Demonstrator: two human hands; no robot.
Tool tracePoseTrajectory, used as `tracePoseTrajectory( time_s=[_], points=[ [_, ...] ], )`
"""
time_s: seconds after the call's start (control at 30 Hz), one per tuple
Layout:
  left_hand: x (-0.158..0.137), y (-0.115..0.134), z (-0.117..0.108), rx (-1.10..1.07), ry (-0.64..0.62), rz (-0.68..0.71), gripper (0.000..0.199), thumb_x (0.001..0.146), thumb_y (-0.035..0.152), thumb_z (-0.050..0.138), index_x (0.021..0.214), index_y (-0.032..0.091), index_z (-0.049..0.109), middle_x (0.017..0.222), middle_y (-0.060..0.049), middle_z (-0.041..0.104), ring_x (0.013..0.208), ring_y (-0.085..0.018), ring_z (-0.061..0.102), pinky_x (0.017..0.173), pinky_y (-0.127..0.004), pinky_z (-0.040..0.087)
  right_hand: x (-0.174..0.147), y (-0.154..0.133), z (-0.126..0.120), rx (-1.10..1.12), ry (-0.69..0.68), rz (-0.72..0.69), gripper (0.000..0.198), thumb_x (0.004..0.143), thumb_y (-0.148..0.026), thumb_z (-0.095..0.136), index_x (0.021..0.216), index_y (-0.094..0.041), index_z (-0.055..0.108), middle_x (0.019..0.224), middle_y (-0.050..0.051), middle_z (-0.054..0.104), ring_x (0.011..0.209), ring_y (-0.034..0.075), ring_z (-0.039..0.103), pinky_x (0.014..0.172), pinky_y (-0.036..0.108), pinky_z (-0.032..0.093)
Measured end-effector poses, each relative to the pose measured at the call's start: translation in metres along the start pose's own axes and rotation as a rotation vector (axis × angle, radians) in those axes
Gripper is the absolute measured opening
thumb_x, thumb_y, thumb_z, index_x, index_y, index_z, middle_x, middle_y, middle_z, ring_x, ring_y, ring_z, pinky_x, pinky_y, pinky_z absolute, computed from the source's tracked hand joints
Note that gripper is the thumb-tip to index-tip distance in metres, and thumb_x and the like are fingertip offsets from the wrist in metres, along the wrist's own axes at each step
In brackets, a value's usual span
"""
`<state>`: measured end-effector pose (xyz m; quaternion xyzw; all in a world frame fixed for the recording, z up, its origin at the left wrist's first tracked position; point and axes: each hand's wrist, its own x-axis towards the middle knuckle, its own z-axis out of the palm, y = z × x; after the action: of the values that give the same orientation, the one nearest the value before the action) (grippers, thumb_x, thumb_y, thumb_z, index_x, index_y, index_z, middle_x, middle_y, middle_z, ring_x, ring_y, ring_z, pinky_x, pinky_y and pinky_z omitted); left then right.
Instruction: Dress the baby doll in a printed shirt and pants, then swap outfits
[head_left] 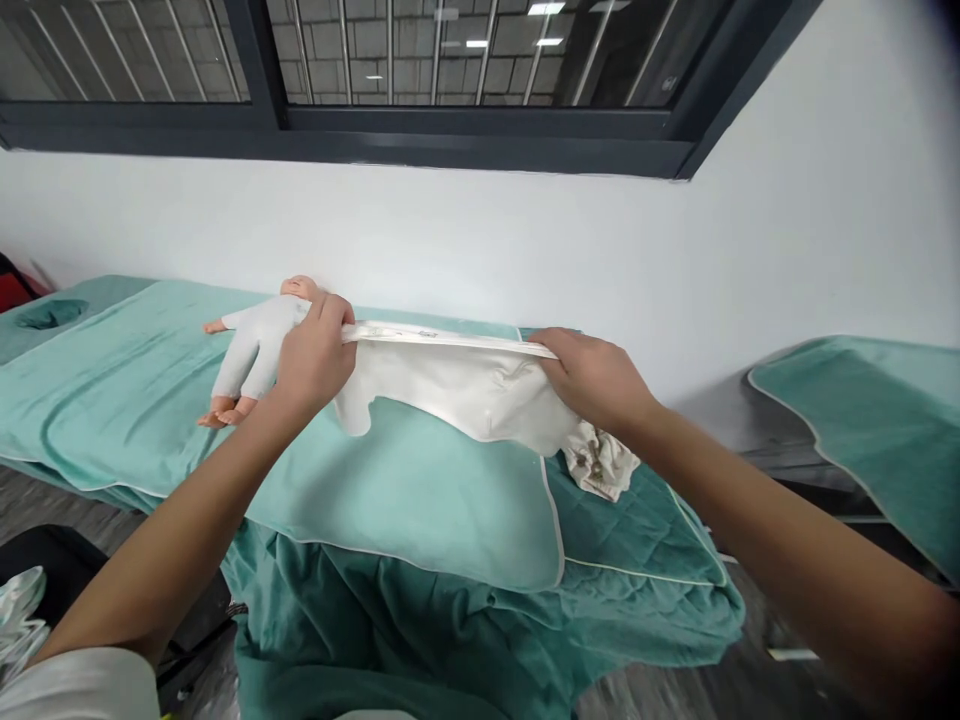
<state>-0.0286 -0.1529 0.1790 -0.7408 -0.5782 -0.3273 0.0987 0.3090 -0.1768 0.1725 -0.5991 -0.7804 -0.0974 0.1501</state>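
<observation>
A white baby garment (pixel 457 385) is stretched sideways in the air above the bed, its upper edge pulled nearly straight. My left hand (pixel 319 345) grips one end of that edge, fingers closed. At the other end my right hand (pixel 589 375) pinches the edge between thumb and fingers. A rounded flap of the cloth hangs down near my left hand. Just beyond my left hand lies a baby doll (pixel 259 345) in pale clothing, its head partly hidden by the hand. Below my right hand is a crumpled, patterned cream cloth (pixel 600 462).
The bed (pixel 420 500) has a light green cover over a darker quilted one. A white wall (pixel 525 240) and a dark-framed window (pixel 480 140) stand behind it. Another green-covered surface (pixel 885 420) is at the right. A black seat (pixel 56 555) is at lower left.
</observation>
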Motion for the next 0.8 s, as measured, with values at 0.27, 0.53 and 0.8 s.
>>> tracePoseTrajectory(
  time_s=[0.27,0.53,0.8],
  points=[
    [0.019,-0.037,0.005,-0.204,-0.471,-0.128,0.024,0.085,0.035,0.059,0.104,0.025,0.067,0.099,-0.004,0.071,0.090,-0.024,0.065,0.076,-0.030,0.049,0.006,0.009,-0.004,0.004,-0.131,0.186,0.038,0.090,-0.019,0.039,0.112,-0.028,0.068,0.105,0.007,0.074,0.091,0.027,0.066,0.071,0.035,0.046],
    [0.008,-0.032,0.089,0.397,-0.349,-0.182,0.038,0.096,0.022,0.041,0.130,0.014,0.055,0.128,-0.022,0.061,0.117,-0.036,0.059,0.090,-0.046,0.049,0.033,-0.027,0.083,-0.045,-0.220,0.232,0.044,0.092,-0.007,0.034,0.127,-0.013,0.059,0.122,0.020,0.065,0.113,0.033,0.062,0.093,0.047,0.046],
    [-0.069,0.001,0.198,0.031,-0.465,0.027,0.036,0.097,0.020,0.042,0.129,0.013,0.057,0.142,-0.014,0.057,0.132,-0.024,0.052,0.113,-0.037,0.039,0.010,-0.102,0.199,0.221,-0.236,0.177,0.052,0.099,-0.029,0.040,0.146,-0.008,0.043,0.155,0.016,0.045,0.143,0.028,0.039,0.117,0.038,0.030]
  ],
)
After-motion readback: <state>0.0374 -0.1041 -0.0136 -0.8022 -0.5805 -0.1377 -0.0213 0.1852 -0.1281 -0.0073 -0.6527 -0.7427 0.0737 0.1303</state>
